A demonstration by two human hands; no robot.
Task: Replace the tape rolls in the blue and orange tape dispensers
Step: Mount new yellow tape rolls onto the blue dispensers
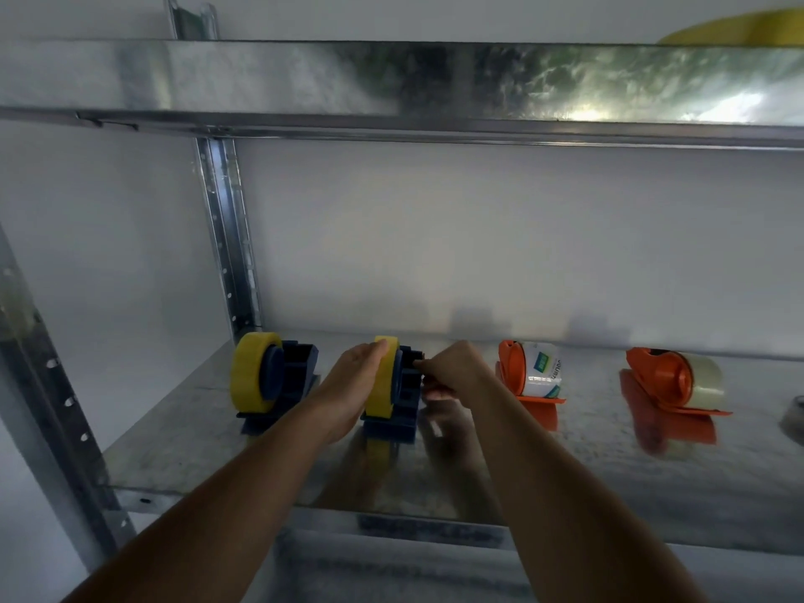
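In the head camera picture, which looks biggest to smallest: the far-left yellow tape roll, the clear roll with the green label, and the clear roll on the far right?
1. Far-left yellow tape roll
2. Far-right clear roll and labelled clear roll: too alike to rank.

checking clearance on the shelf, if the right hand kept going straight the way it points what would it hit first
Probably the dark blue plastic tape dispenser carrying the yellow tape roll: the right hand points left with its fingertips already at the dispenser's side. Depth is unclear from this one view.
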